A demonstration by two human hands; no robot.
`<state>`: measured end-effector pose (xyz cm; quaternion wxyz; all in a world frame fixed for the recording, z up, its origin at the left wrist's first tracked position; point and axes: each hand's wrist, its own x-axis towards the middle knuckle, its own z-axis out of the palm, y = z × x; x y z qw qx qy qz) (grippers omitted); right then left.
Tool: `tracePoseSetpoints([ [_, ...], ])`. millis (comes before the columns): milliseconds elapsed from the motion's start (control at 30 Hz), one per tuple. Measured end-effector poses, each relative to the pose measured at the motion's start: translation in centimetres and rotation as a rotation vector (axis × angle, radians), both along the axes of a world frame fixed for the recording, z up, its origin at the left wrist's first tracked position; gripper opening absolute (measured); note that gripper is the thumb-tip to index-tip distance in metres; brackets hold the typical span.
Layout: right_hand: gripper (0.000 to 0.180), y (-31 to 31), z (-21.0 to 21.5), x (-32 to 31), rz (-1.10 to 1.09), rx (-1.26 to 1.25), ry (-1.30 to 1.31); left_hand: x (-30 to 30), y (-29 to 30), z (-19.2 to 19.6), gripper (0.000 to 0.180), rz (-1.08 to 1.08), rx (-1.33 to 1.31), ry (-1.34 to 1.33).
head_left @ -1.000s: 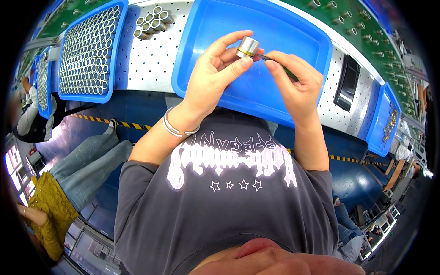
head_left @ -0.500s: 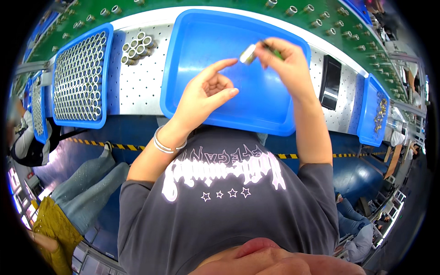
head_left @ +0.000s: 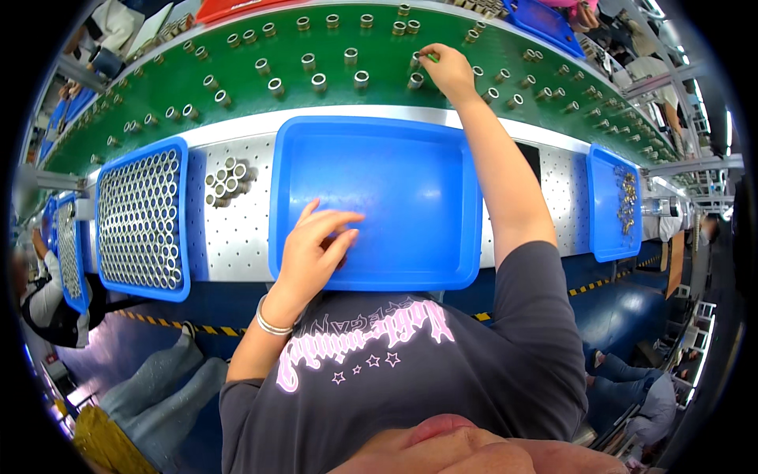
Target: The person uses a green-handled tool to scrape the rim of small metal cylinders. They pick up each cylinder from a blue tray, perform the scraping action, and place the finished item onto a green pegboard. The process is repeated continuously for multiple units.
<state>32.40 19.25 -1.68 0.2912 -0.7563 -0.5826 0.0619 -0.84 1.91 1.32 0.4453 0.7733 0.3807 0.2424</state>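
Note:
My right hand (head_left: 450, 75) reaches over the green conveyor belt (head_left: 237, 83). Its thumb and fingers close at the top of a short metal sleeve (head_left: 415, 60) standing there, and a slim bright green object (head_left: 433, 58) shows in the same grip; its kind is hard to make out. Just nearer stands another sleeve (head_left: 416, 80). Over the left part of a large blue tray (head_left: 379, 282), my left hand (head_left: 316, 251) holds nothing, its fingers apart and loosely bent.
A blue tray packed with upright sleeves (head_left: 142, 221) lies at left, beside a small loose group of sleeves (head_left: 227, 180) on the perforated metal table (head_left: 237, 245). At right are a black flat object (head_left: 529, 160) and a blue tray with small brass-coloured parts (head_left: 606, 237). Several sleeves dot the belt.
My right hand has gone from above the large tray out to the belt. The left hand has moved left and nearer me. The view has shifted, showing more belt.

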Motion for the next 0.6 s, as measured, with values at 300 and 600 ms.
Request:
tracePoseSetpoints([
  [300, 0.023, -9.6, 0.0, 12.4, -0.328, -0.041, -0.254, 1.4, 0.6, 0.3, 0.025, 0.086, -0.112, -0.213],
  [600, 0.03, -10.1, -1.5, 14.4, -0.2, 0.047, -0.219, 0.7, -0.8, 0.1, 0.021, 0.056, 0.071, -0.181],
])
